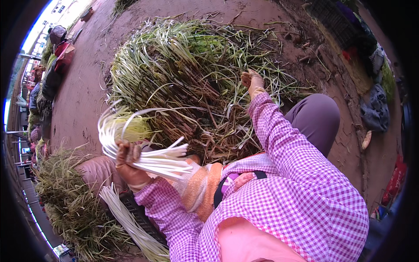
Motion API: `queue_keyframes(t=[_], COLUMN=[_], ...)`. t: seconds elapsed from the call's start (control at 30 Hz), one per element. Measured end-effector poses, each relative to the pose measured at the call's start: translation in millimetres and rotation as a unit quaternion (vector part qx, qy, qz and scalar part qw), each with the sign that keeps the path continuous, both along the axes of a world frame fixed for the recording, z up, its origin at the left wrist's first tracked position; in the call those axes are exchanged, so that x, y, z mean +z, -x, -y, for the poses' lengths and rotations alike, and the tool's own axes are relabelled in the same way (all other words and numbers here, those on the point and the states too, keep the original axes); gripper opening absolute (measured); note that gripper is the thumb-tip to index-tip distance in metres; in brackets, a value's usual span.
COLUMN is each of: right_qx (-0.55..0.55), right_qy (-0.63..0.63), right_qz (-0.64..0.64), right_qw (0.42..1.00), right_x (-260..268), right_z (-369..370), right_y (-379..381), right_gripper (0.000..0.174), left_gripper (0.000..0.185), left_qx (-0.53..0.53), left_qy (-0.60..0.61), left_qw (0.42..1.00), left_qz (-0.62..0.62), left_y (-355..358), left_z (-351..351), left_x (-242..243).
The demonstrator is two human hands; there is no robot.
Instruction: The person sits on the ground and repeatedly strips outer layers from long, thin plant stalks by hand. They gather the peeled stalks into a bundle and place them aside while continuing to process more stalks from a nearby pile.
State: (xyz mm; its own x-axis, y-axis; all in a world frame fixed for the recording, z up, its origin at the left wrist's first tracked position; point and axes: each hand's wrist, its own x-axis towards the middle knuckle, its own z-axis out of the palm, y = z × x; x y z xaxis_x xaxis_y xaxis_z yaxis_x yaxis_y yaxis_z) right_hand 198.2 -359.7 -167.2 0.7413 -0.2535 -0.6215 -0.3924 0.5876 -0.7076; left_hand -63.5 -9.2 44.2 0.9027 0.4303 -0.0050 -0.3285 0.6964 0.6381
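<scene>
My left hand [129, 160], in a brownish, soiled glove, is closed round a bundle of white vegetable stalks [163, 162]. Their ends point right, and pale yellow leaves [134, 126] hang beyond the hand. My right hand [252, 82], gloved too, is raised over the right part of a large heap of green leaves and brown stems [183, 72]. Its fingers are bent; whether they hold anything is unclear. Another bundle of white stalks [127, 216] lies across a dark plastic crate [140, 213] beside my left forearm. An orange and white striped cloth [203, 186] covers part of my lap.
A second leafy heap [75, 203] stands at lower left. Wet reddish-brown ground [81, 98] surrounds the large heap. A person in a cap [58, 34] is at the upper left. A dark crate [334, 23], a grey-blue cloth [376, 109] and a red bag [394, 180] are on the right.
</scene>
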Motion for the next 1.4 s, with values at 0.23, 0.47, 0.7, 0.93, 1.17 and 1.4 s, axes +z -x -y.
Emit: queue_keyframes(t=[0.23, 0.47, 0.7, 0.93, 1.17, 1.4], right_qx=[0.361, 0.493, 0.602, 0.556, 0.595, 0.532], right_qy=[0.136, 0.022, -0.009, 0.018, 0.066, 0.222], right_qz=[-0.089, 0.2, 0.22, 0.237, 0.165, 0.162], right_qw=[0.918, 0.847, 0.767, 0.796, 0.783, 0.801], right_x=[-31.9, 35.3, 88.1, 100.5, 100.2, 70.2], right_z=[-31.5, -76.7, -124.1, -141.2, -148.2, -151.2], right_y=[76.8, 80.9, 119.7, 127.6, 124.8, 131.9], right_gripper=[0.037, 0.024, 0.018, 0.021, 0.021, 0.018], left_gripper=[0.034, 0.019, 0.018, 0.015, 0.017, 0.018], left_qx=[0.007, -0.07, -0.075, -0.05, -0.052, 0.021], left_qy=[0.041, -0.047, -0.157, -0.16, -0.159, -0.144], left_qw=[0.983, 0.942, 0.915, 0.901, 0.901, 0.882], left_qz=[-0.178, -0.326, -0.364, -0.401, -0.401, -0.447], left_y=[-63.2, -70.6, -74.5, -71.1, -71.7, -74.7], left_z=[9.0, 40.4, 57.8, 51.4, 48.1, 49.1], left_x=[-37.3, -78.5, -81.6, -86.3, -84.6, -77.6])
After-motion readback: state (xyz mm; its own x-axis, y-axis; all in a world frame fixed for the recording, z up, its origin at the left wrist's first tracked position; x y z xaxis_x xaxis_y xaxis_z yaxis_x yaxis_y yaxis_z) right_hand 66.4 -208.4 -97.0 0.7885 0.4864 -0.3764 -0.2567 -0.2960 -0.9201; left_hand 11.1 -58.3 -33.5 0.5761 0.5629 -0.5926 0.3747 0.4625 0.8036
